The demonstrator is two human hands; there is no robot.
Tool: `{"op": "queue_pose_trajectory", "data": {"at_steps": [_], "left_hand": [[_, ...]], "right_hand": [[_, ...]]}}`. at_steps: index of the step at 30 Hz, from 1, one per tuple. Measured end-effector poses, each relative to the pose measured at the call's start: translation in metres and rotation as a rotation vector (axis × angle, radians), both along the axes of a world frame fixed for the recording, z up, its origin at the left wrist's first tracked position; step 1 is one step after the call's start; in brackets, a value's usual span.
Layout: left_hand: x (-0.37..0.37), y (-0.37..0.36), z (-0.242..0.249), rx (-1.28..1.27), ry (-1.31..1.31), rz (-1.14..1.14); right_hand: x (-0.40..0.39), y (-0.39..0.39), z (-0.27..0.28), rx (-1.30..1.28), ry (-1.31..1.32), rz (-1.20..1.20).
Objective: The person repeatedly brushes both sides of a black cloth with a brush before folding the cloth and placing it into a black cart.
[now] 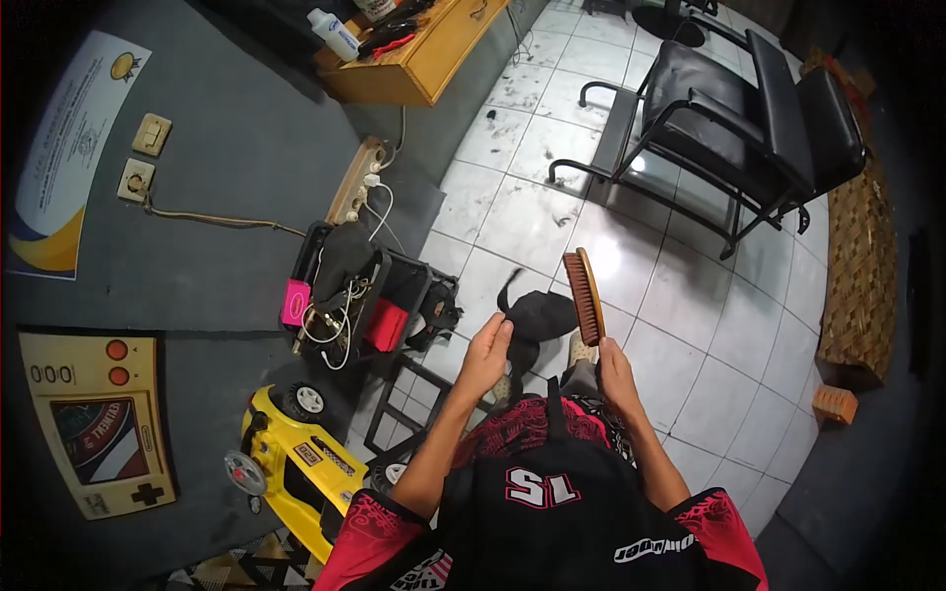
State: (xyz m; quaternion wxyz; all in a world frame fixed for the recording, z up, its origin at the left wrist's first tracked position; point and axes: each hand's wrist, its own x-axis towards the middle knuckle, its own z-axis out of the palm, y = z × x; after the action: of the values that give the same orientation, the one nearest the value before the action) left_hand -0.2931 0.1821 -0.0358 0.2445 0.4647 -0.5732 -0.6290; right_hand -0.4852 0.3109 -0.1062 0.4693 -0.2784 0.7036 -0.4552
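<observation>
Gripped the wooden-backed bristle brush [585, 297] by its near end in the right hand [616, 372], with fingers and thumb closed about that end and the bristled length clear beyond them. Held it with its long axis running nearly from six to twelve o'clock, tipped a little toward eleven at the far end. Showed the bristles toward nine o'clock, on the side of the black cloth-like item [548, 311], and the wooden back toward three. Had that item a little beyond and between the hands: at about ten o'clock from the right and at about two from the left hand [485, 355], just beside its fingertips and so nearer to the left. Curled the left hand with the thumb uppermost; could not tell for certain about a grip on the item, with most of the fingers hidden. Had the brush at twelve o'clock from the right hand and at two from the left, apart from the latter. Saw white floor tiles [690, 364] below and, reckoned from between the hands, a black padded chair [705, 94] at one o'clock, a wooden worktop [443, 54] at eleven and a yellow toy car [313, 473] at eight.
</observation>
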Motion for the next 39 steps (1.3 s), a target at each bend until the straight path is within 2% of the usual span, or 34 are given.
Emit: {"op": "queue_pose_trajectory", "data": {"at_steps": [1, 2, 3, 5, 6, 7, 9, 10, 11, 13, 14, 15, 16, 17, 18, 19, 21, 22, 23, 25, 26, 27, 28, 29, 30, 31, 33, 34, 35, 37, 38, 39], "left_hand": [[0.004, -0.002, -0.004, -0.16, -0.222, -0.111], [0.002, 0.0, -0.011, -0.669, -0.276, -0.025], [0.005, 0.0, -0.009, -0.663, -0.288, -0.023], [0.015, -0.002, -0.003, -0.204, -0.161, -0.003], [0.018, -0.002, -0.009, -0.009, -0.048, 0.108], [0.021, -0.002, -0.015, -0.003, -0.059, 0.122], [0.018, -0.005, -0.024, 0.357, 0.351, 0.509], [-0.003, -0.009, 0.006, 0.37, 0.426, 0.638], [0.001, -0.015, 0.007, 0.364, 0.425, 0.657], [0.015, -0.019, 0.008, 0.646, 0.514, 0.577], [0.017, -0.018, 0.008, 0.615, 0.373, 0.567], [0.017, -0.017, 0.006, 0.612, 0.376, 0.58], [0.018, -0.017, 0.004, 0.486, 0.265, 0.572], [0.02, -0.018, 0.002, 0.36, 0.15, 0.563], [0.023, -0.02, 0.001, 0.153, -0.09, 0.492], [0.02, -0.021, 0.016, 0.148, -0.093, 0.505], [0.01, -0.013, 0.051, -0.124, -0.225, 0.484], [0.007, -0.009, 0.061, -0.142, -0.092, 0.483], [0.004, -0.004, 0.072, -0.137, -0.098, 0.493], [-0.003, 0.005, 0.093, -0.184, 0.037, 0.523], [-0.005, 0.009, 0.099, -0.185, 0.033, 0.527], [-0.007, 0.013, 0.103, -0.202, 0.037, 0.546], [-0.008, 0.018, 0.106, -0.218, 0.042, 0.565], [-0.009, 0.024, 0.109, -0.232, 0.047, 0.583], [-0.001, 0.031, 0.114, -0.163, 0.097, 0.58], [-0.004, 0.032, 0.124, -0.162, 0.099, 0.58], [-0.012, 0.034, 0.15, -0.182, 0.2, 0.856], [-0.001, 0.033, 0.154, -0.281, 0.368, 0.663], [-0.002, 0.033, 0.164, -0.286, 0.385, 0.632], [0.009, 0.034, 0.15, -0.251, 0.11, 0.659], [0.006, 0.033, 0.148, -0.253, 0.111, 0.659], [-0.002, 0.035, 0.15, -0.157, 0.159, 0.719]], "right_hand": [[-0.001, 0.0, 0.001, 0.008, -0.013, 0.003], [-0.002, 0.0, 0.002, 0.004, 0.001, 0.054], [-0.002, -0.002, 0.002, -0.002, 0.016, 0.106], [-0.001, -0.009, 0.002, -0.087, -0.008, 0.121], [0.0, -0.012, 0.003, -0.17, -0.026, 0.128], [0.0, -0.015, 0.005, -0.165, -0.037, 0.142], [-0.002, -0.025, 0.011, -0.106, -0.07, 0.169], [-0.004, -0.028, 0.014, -0.109, -0.074, 0.184], [-0.004, -0.031, 0.017, -0.088, -0.106, 0.17], [-0.003, -0.033, 0.017, -0.06, -0.143, 0.168], [-0.003, -0.037, 0.015, -0.095, -0.089, 0.172], [-0.003, -0.04, 0.015, -0.131, -0.036, 0.176], [-0.004, -0.045, 0.016, -0.133, -0.041, 0.191], [-0.004, -0.05, 0.018, -0.029, -0.055, 0.281], [-0.005, -0.058, 0.022, 0.074, -0.066, 0.37], [-0.005, -0.065, 0.035, 0.069, -0.069, 0.383], [-0.002, -0.073, 0.072, -0.161, -0.07, 0.384], [-0.001, -0.078, 0.092, -0.229, -0.171, 0.379], [0.0, -0.08, 0.107, -0.224, -0.178, 0.388], [0.002, -0.084, 0.124, -0.51, -0.27, 0.395], [0.005, -0.085, 0.123, -0.611, -0.223, 0.435], [0.01, -0.087, 0.12, -0.611, -0.225, 0.437], [0.016, -0.088, 0.117, -0.581, -0.175, 0.548], [0.021, -0.088, 0.112, -0.548, -0.124, 0.657], [0.027, -0.09, 0.098, -0.534, 0.046, 0.756], [0.033, -0.087, 0.07, -0.533, 0.048, 0.756], [0.029, -0.07, -0.016, -0.202, 0.447, 0.977], [0.018, -0.059, -0.065, -0.106, 0.501, 1.035], [0.002, -0.042, -0.106, -0.004, 0.547, 1.097], [-0.018, -0.024, -0.131, 0.182, 0.483, 0.975], [-0.021, -0.024, -0.137, 0.18, 0.484, 0.975], [-0.027, -0.02, -0.129, 0.25, 0.2, 0.864]]}}
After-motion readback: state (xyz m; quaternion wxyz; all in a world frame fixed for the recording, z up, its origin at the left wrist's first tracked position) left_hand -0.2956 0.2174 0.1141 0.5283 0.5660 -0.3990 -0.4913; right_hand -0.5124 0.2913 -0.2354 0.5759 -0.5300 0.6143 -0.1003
